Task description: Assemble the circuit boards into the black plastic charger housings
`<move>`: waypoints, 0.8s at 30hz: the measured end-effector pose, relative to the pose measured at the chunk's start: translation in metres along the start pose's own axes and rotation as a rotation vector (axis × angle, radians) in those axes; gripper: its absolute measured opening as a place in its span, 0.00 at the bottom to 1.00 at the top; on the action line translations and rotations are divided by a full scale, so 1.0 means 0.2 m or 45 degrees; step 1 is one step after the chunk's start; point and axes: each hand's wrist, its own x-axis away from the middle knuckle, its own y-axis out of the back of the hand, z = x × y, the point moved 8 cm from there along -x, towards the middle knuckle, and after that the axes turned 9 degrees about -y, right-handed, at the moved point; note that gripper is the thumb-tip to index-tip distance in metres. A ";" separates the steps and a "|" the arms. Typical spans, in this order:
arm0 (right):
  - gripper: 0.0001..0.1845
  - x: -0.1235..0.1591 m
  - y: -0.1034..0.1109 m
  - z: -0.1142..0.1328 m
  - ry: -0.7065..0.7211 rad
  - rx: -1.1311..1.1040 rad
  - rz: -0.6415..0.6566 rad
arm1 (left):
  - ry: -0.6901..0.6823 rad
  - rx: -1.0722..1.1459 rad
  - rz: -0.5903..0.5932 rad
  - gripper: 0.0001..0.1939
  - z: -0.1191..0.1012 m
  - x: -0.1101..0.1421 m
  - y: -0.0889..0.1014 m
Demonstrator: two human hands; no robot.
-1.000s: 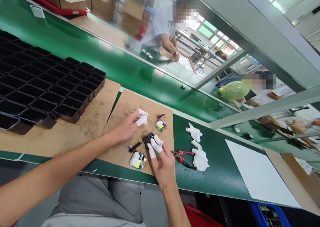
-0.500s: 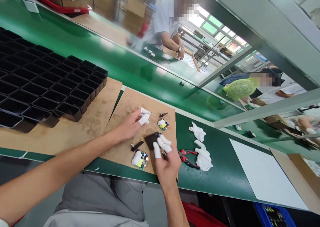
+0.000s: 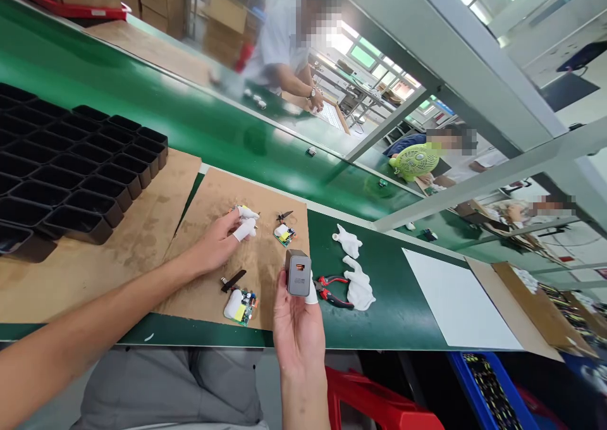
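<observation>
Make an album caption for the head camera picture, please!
The right hand holds a dark box near red-handled pliers, with circuit boards on brown cardboard.

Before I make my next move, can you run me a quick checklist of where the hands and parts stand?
1. Right hand has the dark housing: ok, held with its port end facing the camera.
2. Inside of the housing visible: not ok, only its outside shows.
3. Left hand grip: cannot tell, the white-covered fingers hide most of what is there.
4. Near circuit board and far circuit board on the cardboard: ok, both lie there, apart.
5. Pliers out of both hands: ok, lying on the green bench.
</observation>
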 end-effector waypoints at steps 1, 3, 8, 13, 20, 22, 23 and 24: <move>0.17 0.01 0.00 0.03 0.082 0.099 -0.014 | -0.001 -0.003 0.002 0.25 0.00 0.00 0.00; 0.16 0.04 -0.01 0.13 0.347 0.345 -0.086 | -0.005 -0.009 0.009 0.25 -0.01 0.00 0.00; 0.11 0.20 -0.09 0.34 1.154 0.871 -0.179 | -0.007 -0.033 0.032 0.25 -0.02 0.00 -0.01; 0.15 0.15 -0.24 0.19 1.364 1.617 0.221 | 0.008 -0.091 0.049 0.24 0.00 0.00 -0.01; 0.17 0.12 -0.26 0.18 1.364 1.592 0.273 | -0.026 -0.200 0.148 0.14 -0.02 0.02 -0.04; 0.19 0.12 -0.26 0.20 1.372 1.558 0.261 | -0.041 -0.224 0.190 0.11 -0.02 0.03 -0.06; 0.20 0.12 -0.26 0.21 1.376 1.544 0.252 | -0.051 -0.233 0.207 0.11 -0.02 0.03 -0.06; 0.21 0.13 -0.26 0.23 1.383 1.530 0.244 | -0.061 -0.240 0.220 0.11 -0.02 0.04 -0.07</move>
